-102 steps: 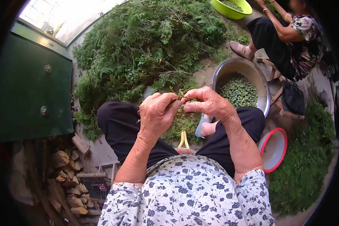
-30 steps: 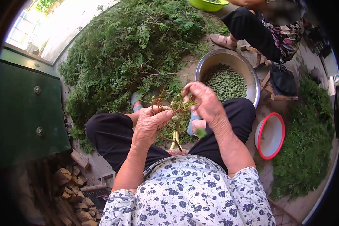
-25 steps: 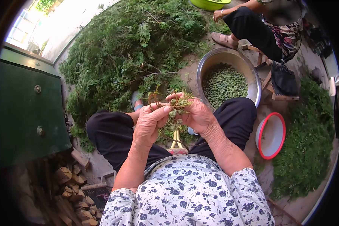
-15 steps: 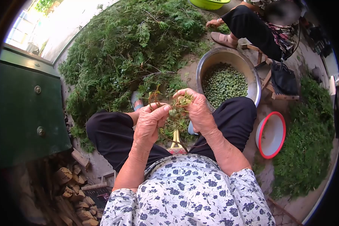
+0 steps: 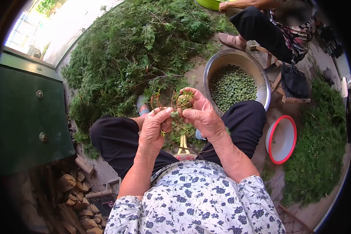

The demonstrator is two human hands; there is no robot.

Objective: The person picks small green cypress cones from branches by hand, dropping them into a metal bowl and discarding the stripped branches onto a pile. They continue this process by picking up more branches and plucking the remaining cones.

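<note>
In front of my lap I hold a conifer sprig (image 5: 182,100) with brownish stems, green tips and small round green cones. My left hand (image 5: 152,126) is closed, its thumb and forefinger pinching the stem beside a green cone (image 5: 175,114). From the other side my right hand (image 5: 207,119) curls round the leafy part, thumb near the same cone. Some of its fingertips are hidden by the foliage. Ahead to the right stands a large metal basin (image 5: 265,80) with many green cones (image 5: 232,89) in it.
A big heap of cut conifer branches (image 5: 124,58) lies ahead, with more greenery (image 5: 316,152) at right. A red-rimmed white basin (image 5: 282,140) rests beside my knee. Firewood (image 5: 80,195) and a green cabinet (image 5: 27,117) stand left. A co-worker (image 5: 257,31) sits by a lime-green basin (image 5: 214,4).
My right hand has shifted slightly, its thumb now nearer the cone between my hands. The co-worker's hand has moved up from near the floor to the lime-green basin.
</note>
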